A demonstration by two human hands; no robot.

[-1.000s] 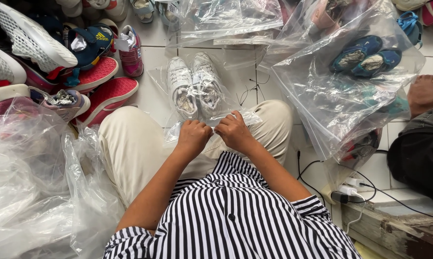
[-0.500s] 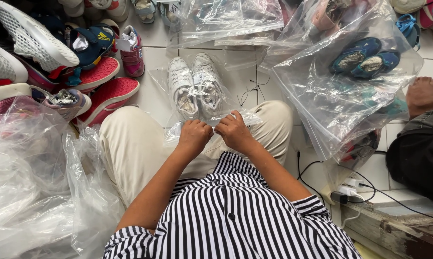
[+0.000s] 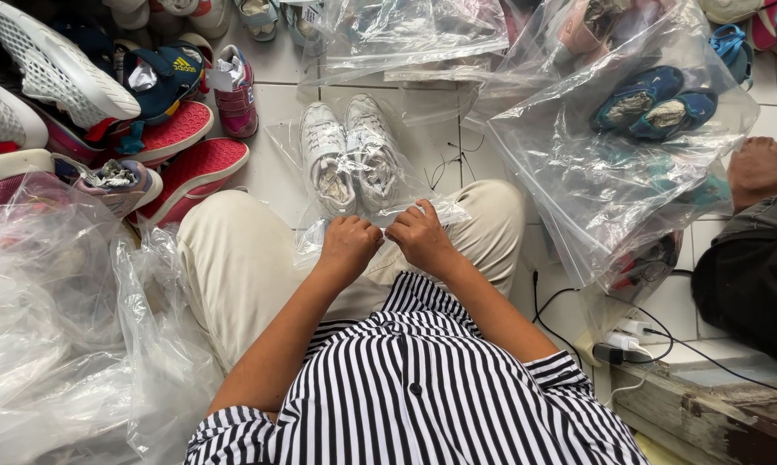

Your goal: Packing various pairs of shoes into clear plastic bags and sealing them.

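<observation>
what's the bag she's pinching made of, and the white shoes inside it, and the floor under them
Bag: thin clear plastic film, glossy; it crinkles and shows glare. Both the left hand and right hand pinch its open edge. White shoes: probably synthetic leather or mesh, matte, with laces; the film blurs detail. Floor: glazed white tile, with visible grout lines.

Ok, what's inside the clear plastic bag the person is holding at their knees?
Inside the clear bag lies a pair of white sneakers, side by side, toes toward the person. The left hand and right hand pinch its near edge, covering the opening. The shoes' soles are hidden.
</observation>
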